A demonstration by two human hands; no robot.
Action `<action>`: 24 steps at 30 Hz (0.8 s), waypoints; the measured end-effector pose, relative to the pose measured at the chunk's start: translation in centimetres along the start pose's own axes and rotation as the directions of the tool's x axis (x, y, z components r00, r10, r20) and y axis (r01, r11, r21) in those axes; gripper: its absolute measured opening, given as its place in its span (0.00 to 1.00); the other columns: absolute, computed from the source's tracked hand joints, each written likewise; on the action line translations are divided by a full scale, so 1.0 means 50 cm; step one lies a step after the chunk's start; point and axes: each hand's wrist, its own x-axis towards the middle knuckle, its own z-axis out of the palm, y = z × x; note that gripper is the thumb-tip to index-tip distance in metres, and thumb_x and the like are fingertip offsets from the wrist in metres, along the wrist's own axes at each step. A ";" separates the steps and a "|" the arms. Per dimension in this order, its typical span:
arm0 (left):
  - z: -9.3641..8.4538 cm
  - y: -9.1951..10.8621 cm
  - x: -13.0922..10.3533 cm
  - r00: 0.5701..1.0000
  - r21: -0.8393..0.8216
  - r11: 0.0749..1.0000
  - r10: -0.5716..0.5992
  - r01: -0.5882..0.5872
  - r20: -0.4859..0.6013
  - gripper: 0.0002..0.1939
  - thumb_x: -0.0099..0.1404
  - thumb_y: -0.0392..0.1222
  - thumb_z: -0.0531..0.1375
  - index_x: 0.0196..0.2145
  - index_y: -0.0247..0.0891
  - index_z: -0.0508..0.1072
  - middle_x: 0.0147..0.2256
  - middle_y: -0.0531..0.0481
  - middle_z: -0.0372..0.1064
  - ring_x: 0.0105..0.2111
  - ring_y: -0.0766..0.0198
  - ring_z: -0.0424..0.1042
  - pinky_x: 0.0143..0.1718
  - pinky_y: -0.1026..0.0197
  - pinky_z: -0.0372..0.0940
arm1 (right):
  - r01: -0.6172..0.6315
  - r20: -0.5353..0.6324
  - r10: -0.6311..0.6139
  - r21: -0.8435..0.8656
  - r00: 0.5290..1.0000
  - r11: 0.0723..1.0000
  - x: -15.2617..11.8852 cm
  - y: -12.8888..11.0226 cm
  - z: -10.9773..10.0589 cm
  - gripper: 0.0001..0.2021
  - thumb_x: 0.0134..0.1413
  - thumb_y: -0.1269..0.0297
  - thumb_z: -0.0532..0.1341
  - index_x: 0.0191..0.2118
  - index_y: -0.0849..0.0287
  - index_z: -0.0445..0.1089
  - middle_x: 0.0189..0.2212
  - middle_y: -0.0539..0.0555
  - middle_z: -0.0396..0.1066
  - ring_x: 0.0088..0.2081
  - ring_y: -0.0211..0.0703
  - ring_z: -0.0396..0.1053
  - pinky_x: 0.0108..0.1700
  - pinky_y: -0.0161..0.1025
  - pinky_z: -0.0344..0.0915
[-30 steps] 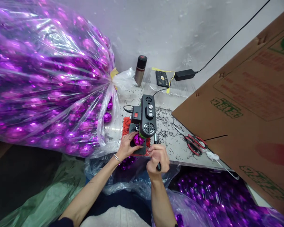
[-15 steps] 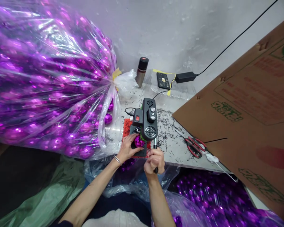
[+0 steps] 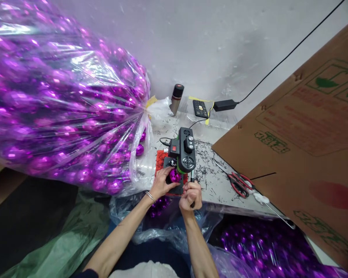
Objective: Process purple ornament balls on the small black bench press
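Observation:
A shiny purple bauble [image 3: 174, 176] sits at the front of a small black bench drill press [image 3: 186, 148], under its head. My left hand [image 3: 161, 184] grips the bauble between thumb and fingers. Wrapped round the black grip of the machine's lever [image 3: 192, 178] is my right hand [image 3: 190, 196], just right of the bauble. The machine's dark base rests on a red mat [image 3: 161, 157] strewn with black shavings. Whether a tool tip touches the bauble is hidden by the machine head.
A big clear bag of purple baubles [image 3: 84, 127] fills the left. Red-handled scissors [image 3: 240, 184] lie right, beside a cardboard box [image 3: 301, 154]. Behind stand a thermos flask [image 3: 176, 98], a phone [image 3: 200, 109] and a power adapter [image 3: 225, 105]. More purple baubles [image 3: 261, 243] lie below the table.
The whole view has shifted slightly, so the scene sits a little lower and further right. Both hands keep their hold on the bauble and the lever.

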 end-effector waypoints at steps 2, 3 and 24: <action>0.001 0.000 0.005 1.000 -0.007 1.000 -0.006 0.006 0.000 0.36 0.58 0.51 0.75 0.60 0.40 0.72 0.56 0.37 0.76 0.58 0.44 0.75 0.59 0.41 0.69 | 0.013 -0.001 -0.013 -0.010 1.000 1.000 0.008 -0.005 -0.002 0.20 0.72 0.65 0.48 0.24 0.55 0.60 0.23 0.46 0.65 0.24 0.37 0.68 0.41 0.46 0.71; 0.001 0.000 0.007 1.000 -0.011 1.000 -0.009 0.009 0.002 0.35 0.58 0.51 0.75 0.60 0.40 0.72 0.56 0.37 0.76 0.58 0.44 0.75 0.59 0.40 0.69 | 0.008 -0.012 -0.008 0.002 1.000 1.000 0.018 -0.011 -0.003 0.20 0.72 0.66 0.49 0.24 0.55 0.59 0.22 0.46 0.64 0.24 0.37 0.67 0.39 0.44 0.71; -0.240 -0.068 0.135 0.940 0.575 0.743 -0.261 0.342 -0.221 0.28 0.64 0.28 0.54 0.62 0.29 0.68 0.57 0.25 0.70 0.58 0.37 0.72 0.58 0.37 0.67 | -0.087 0.068 0.085 0.027 0.994 0.996 0.107 -0.077 -0.018 0.17 0.68 0.73 0.53 0.25 0.56 0.63 0.21 0.47 0.63 0.27 0.38 0.68 0.29 0.37 0.60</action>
